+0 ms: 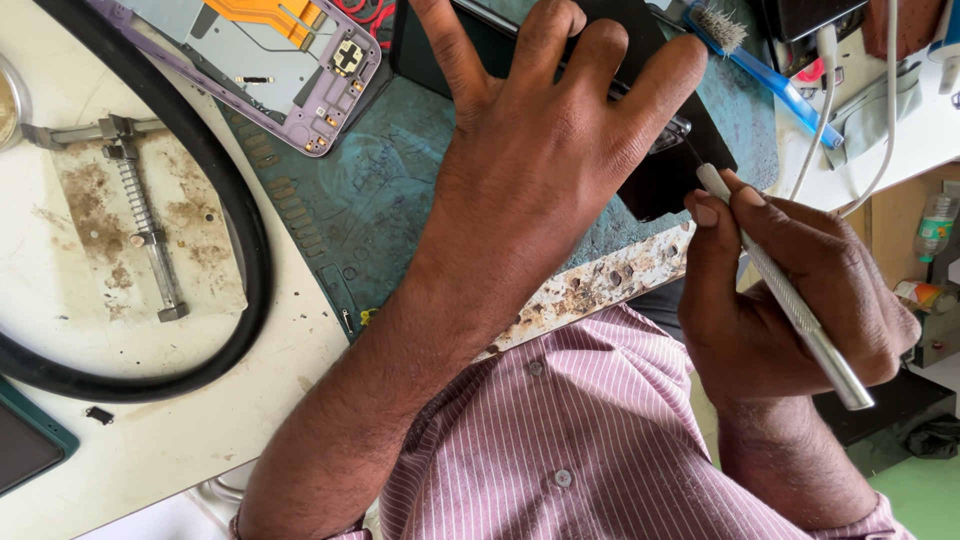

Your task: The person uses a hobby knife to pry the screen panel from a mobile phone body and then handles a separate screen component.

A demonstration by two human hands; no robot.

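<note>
We've got our left hand (pixel 545 150) spread flat pinning the black phone (pixel 660 180) on the green mat (pixel 370 210) while our right hand (pixel 790 300) pinches the metal scalpel (pixel 790 300) at its edge, so prying probably needs gentle, steady leverage.

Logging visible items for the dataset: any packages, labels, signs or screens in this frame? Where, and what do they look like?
Dark phone: flat black slab on the teal mat, pinned under the left hand; the right hand holds a metal tool at its edge.
Small bottle: far right below the bench, clear, with a green and white label.
Dark flat panel in a teal frame: bottom left corner; whether it is a screen, cannot tell.
No signs seen.
</note>
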